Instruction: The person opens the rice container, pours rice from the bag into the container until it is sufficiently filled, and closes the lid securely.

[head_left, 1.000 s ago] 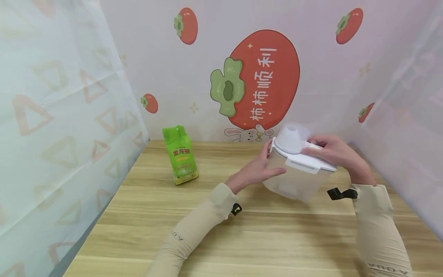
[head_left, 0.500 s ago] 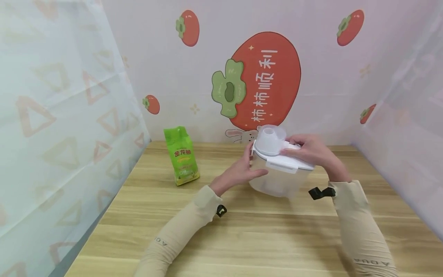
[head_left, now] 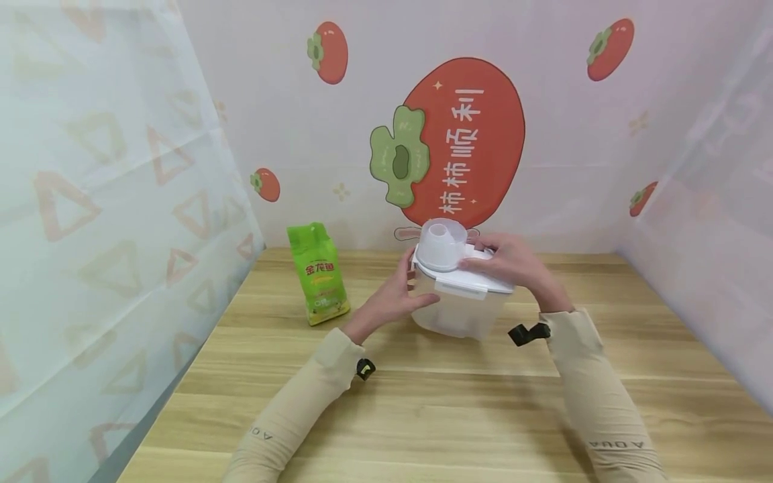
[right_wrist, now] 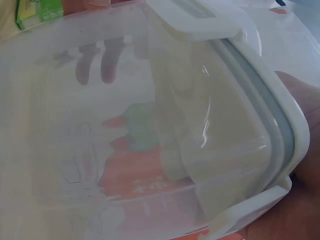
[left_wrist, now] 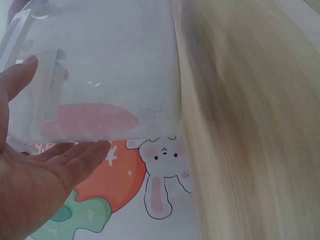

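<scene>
A translucent plastic storage container (head_left: 454, 315) with a white clip-on lid (head_left: 492, 280) stands between both hands, its base close over the wooden table. On the lid's left part sits a clear cup (head_left: 442, 247) with a cone inside. My left hand (head_left: 392, 295) holds the container's left side, thumb along the front and fingers round the back. From the right, my right hand (head_left: 510, 260) grips the lid beside the cup, its fingertips partly hidden behind it. Through the translucent walls, the right wrist view shows the left fingers and the printed backdrop.
A green packet (head_left: 320, 275) with red lettering stands upright on the table (head_left: 423, 416), left of the container. A backdrop (head_left: 561, 134) with persimmon prints rises behind. Cloth side walls flank the table on both sides.
Both hands have carried the container leftward across the table, closer to the green packet. Their hold on it looks the same. The packet stays in place.
</scene>
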